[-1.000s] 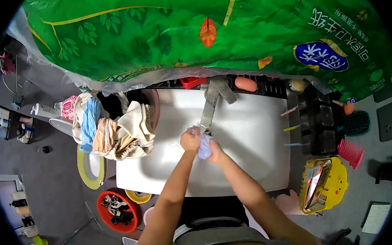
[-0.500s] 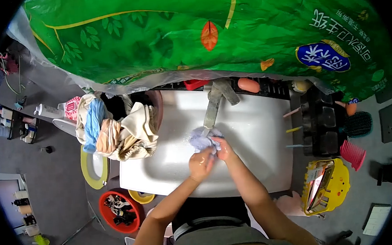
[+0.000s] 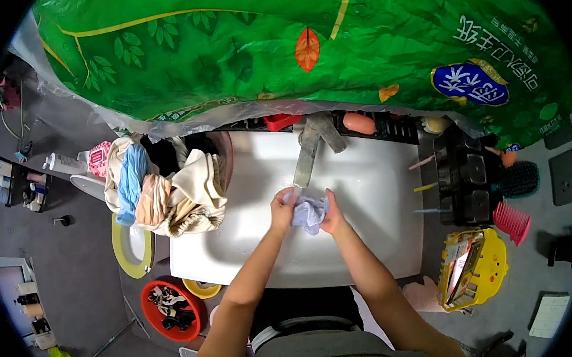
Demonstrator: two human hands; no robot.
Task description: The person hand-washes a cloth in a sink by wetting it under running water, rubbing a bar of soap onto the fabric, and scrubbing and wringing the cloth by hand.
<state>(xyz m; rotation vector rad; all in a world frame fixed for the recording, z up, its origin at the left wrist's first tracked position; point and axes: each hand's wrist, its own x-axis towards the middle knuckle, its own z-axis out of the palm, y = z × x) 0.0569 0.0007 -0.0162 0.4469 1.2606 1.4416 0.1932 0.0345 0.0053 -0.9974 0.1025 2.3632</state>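
Note:
A wet, pale lavender cloth (image 3: 310, 214) is stretched between my two hands over the white sink (image 3: 251, 246). My left hand (image 3: 283, 209) grips its left side, fingers closed around the fabric. On the other side my right hand (image 3: 332, 211) pinches the cloth's right edge. Just above the cloth hangs the spout of the grey faucet (image 3: 307, 161). The cloth's exact kind cannot be made out because it is crumpled.
A pile of clothes (image 3: 198, 184) fills a basin at the sink's left. Orange soap (image 3: 358, 123) lies behind the faucet. A green plastic package (image 3: 226, 58) spans the back. To the right are a black holder (image 3: 463, 187) and yellow basket (image 3: 494, 267); a red basin (image 3: 149, 321) stands lower left.
My hands have moved from being close together, rubbing the cloth, to either side of it. The cloth has shifted slightly right and is spread between them.

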